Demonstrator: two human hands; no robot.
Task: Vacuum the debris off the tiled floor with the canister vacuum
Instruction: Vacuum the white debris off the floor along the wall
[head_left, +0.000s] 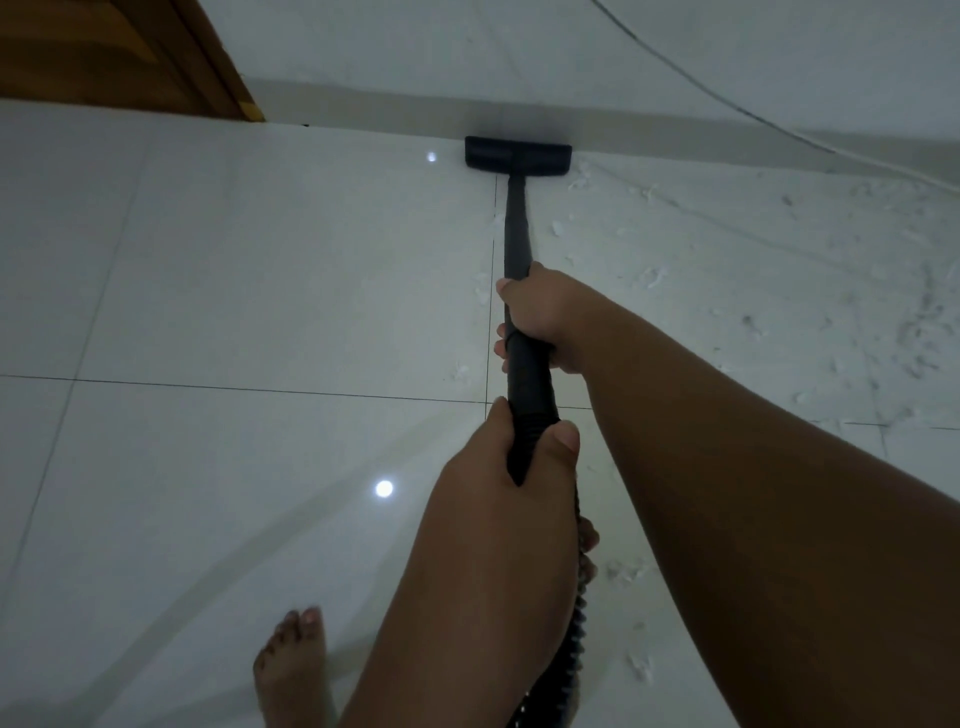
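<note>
A black vacuum wand (517, 228) runs from my hands to a flat black floor head (518, 153) that sits against the base of the far wall. My right hand (543, 319) is shut around the wand's middle. Lower down, my left hand (511, 467) is shut on the ribbed end of the wand, where the corrugated hose (574, 639) starts. White flaky debris (753, 291) lies scattered over the glossy white tiles (260, 286) to the right of the wand. The tiles left of it look bare. The canister itself is out of sight.
A brown wooden door (119, 57) stands at the far left corner. A thin cable (737, 104) slants down the white wall to the floor at the right. My bare left foot (291, 670) stands on the near tiles, left of the hose.
</note>
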